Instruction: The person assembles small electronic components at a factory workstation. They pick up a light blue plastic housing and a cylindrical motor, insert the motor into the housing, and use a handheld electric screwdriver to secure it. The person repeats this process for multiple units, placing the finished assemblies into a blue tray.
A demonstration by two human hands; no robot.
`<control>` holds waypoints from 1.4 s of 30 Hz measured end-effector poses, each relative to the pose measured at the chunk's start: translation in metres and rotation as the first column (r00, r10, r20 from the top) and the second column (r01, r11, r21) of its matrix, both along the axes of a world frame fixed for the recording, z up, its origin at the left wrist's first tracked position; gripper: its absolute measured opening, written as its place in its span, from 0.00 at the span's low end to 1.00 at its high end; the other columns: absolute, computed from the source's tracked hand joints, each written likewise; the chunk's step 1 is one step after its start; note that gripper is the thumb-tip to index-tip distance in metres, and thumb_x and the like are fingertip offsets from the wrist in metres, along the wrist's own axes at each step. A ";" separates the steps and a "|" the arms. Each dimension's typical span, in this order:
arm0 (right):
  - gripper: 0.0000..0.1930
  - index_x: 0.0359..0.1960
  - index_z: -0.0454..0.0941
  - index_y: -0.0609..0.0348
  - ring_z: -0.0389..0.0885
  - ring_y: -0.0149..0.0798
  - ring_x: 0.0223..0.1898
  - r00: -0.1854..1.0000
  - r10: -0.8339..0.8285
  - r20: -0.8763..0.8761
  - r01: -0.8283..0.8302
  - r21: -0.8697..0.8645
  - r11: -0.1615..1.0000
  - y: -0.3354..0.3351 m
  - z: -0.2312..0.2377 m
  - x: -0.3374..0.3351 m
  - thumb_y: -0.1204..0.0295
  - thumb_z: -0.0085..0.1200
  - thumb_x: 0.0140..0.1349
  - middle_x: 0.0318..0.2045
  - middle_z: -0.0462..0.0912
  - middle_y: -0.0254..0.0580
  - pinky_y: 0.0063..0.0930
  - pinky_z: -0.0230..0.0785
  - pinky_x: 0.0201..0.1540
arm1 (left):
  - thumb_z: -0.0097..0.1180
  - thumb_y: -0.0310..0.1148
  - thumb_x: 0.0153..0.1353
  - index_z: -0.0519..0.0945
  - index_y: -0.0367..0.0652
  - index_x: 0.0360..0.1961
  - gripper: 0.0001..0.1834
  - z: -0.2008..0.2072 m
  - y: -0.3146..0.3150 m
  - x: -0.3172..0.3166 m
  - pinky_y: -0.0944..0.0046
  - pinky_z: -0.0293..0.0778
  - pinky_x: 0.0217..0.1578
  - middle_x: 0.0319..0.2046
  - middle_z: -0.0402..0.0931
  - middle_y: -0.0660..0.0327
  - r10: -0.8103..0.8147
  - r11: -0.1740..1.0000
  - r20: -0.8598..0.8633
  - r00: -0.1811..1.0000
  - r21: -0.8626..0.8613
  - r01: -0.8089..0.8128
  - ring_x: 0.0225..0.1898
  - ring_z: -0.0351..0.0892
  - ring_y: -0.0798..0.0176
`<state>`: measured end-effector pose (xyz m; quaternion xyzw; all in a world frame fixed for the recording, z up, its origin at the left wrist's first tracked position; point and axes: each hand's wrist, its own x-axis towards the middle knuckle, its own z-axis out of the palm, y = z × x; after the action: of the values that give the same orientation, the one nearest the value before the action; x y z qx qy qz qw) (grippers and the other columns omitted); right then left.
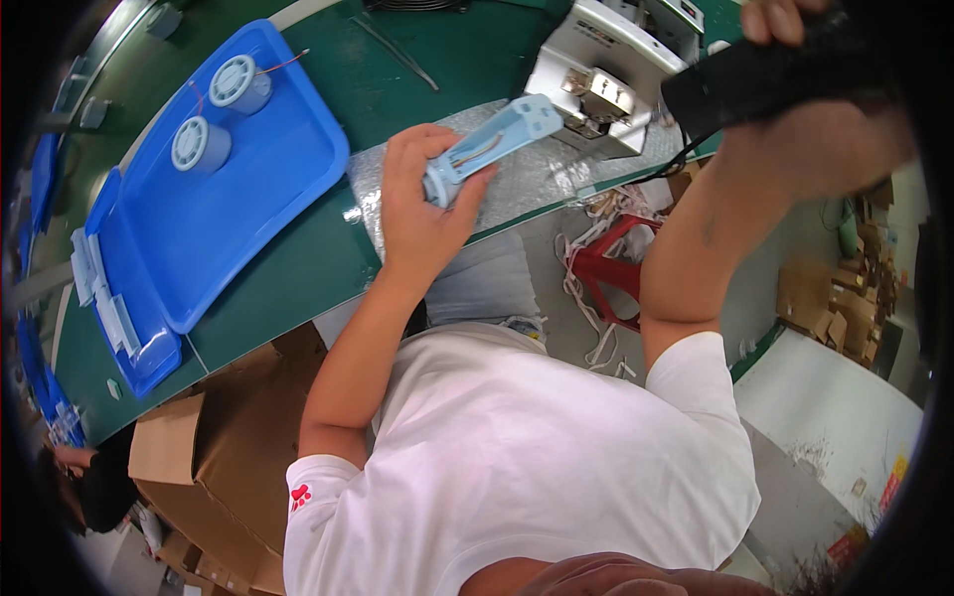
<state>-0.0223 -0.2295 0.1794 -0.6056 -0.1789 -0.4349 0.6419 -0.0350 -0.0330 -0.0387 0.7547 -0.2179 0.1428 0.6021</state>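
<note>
My left hand (427,199) is closed around one end of a long light-blue plastic housing (512,127). Thin wires lie inside its open channel, and the other end points toward a metal bench machine (596,89). Raised at the upper right, my right hand (820,144) is wrapped round a black elongated object (760,79). It is close to the camera and partly lost in the dark rim, so its kind is unclear. A black cord hangs near its lower end.
A blue tray (268,199) holds two round pale-blue parts, one (238,84) with a red wire. Another blue tray (149,363) carries long pale-blue pieces. Tweezers (397,52) and bubble wrap (497,194) lie on the green table. A red stool (606,268) and cardboard box (238,467) stand below.
</note>
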 end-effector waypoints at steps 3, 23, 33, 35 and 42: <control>0.37 0.41 0.75 0.63 0.76 0.36 0.25 0.995 0.096 0.012 -0.097 0.051 0.994 -0.003 -0.003 -0.008 0.34 0.39 0.71 0.33 0.78 0.46 0.30 0.71 0.29 | 0.74 0.22 0.53 0.77 0.40 0.47 0.22 0.001 0.000 -0.002 0.60 0.74 0.51 0.50 0.77 0.53 -0.008 1.000 -0.016 1.000 0.005 0.008 0.50 0.79 0.56; 0.49 0.56 0.70 0.60 0.75 0.44 0.30 0.974 0.225 -0.027 -0.224 0.051 0.973 -0.008 -0.021 0.023 0.20 0.36 0.61 0.38 0.76 0.55 0.38 0.70 0.33 | 0.76 0.27 0.53 0.81 0.40 0.44 0.19 0.007 0.000 -0.003 0.58 0.78 0.45 0.46 0.78 0.54 0.010 0.998 -0.048 0.999 -0.060 -0.013 0.47 0.81 0.53; 0.45 0.56 0.70 0.58 0.74 0.42 0.30 0.985 0.170 -0.020 -0.169 0.019 0.985 -0.011 -0.027 0.024 0.25 0.35 0.65 0.39 0.75 0.54 0.37 0.69 0.33 | 0.76 0.27 0.53 0.81 0.40 0.45 0.19 0.006 0.001 -0.003 0.58 0.78 0.43 0.46 0.78 0.53 0.009 0.997 -0.048 0.999 -0.070 -0.012 0.46 0.81 0.52; 0.42 0.56 0.70 0.58 0.73 0.41 0.30 0.991 0.132 -0.021 -0.133 -0.022 0.991 -0.015 -0.028 0.023 0.28 0.33 0.67 0.39 0.75 0.54 0.36 0.69 0.32 | 0.76 0.27 0.53 0.81 0.40 0.45 0.20 0.005 0.000 -0.001 0.58 0.78 0.43 0.46 0.78 0.53 0.011 0.998 -0.020 1.000 -0.063 -0.013 0.46 0.81 0.52; 0.40 0.57 0.70 0.57 0.73 0.40 0.30 0.955 0.296 -0.009 -0.294 0.072 0.953 -0.023 -0.032 0.018 0.30 0.34 0.68 0.40 0.74 0.54 0.35 0.69 0.32 | 0.76 0.27 0.53 0.80 0.40 0.46 0.20 0.000 0.001 -0.002 0.59 0.78 0.44 0.46 0.78 0.53 -0.004 0.999 -0.013 1.000 -0.051 0.003 0.46 0.81 0.53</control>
<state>-0.0042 -0.2521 0.1471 -0.5534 -0.2456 -0.3344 0.7222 -0.0367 -0.0321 -0.0383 0.7397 -0.2118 0.1423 0.6227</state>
